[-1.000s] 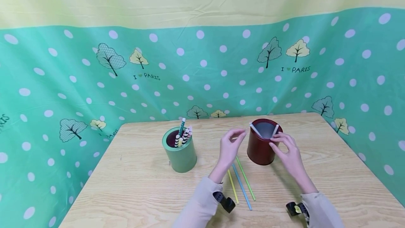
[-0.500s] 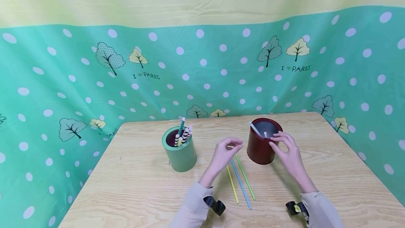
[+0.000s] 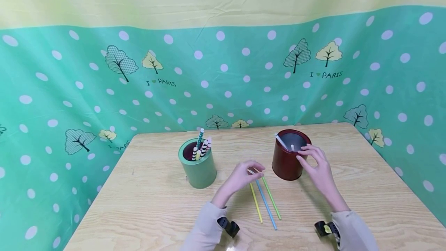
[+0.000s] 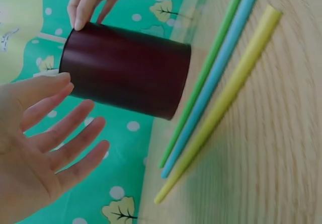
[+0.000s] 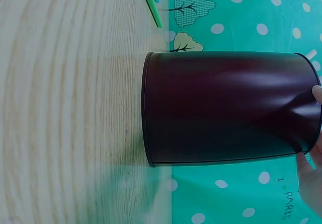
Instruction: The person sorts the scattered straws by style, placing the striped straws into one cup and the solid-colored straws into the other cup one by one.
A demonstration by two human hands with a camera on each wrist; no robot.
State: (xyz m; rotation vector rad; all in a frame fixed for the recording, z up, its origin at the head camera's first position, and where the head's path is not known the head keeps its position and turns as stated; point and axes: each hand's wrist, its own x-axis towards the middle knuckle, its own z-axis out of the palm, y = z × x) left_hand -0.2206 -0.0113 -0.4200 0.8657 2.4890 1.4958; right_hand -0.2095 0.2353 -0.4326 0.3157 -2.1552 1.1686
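Observation:
At the right stands a dark red round container (image 3: 287,164), upright, with two pale sticks (image 3: 281,141) showing inside its rim. My right hand (image 3: 318,167) holds this container's rim near its right front, thumb outside and fingertips at the edge. Left of it, my left hand (image 3: 242,175) hovers low over the far ends of three thin straws, yellow (image 3: 256,203), blue (image 3: 266,205) and green (image 3: 272,198), lying side by side on the table. The left wrist view shows the left fingers (image 4: 83,156) spread and loosely bent, with nothing in them.
A light green container (image 3: 201,173) on the left holds several patterned straws (image 3: 200,148). Wooden table (image 3: 139,204) runs under everything. A green dotted curtain (image 3: 244,69) hangs right behind its back edge.
My left hand has moved down and left from beside the red container to over the straws. One pale stick has slipped lower into that container. The right hand stays at the rim.

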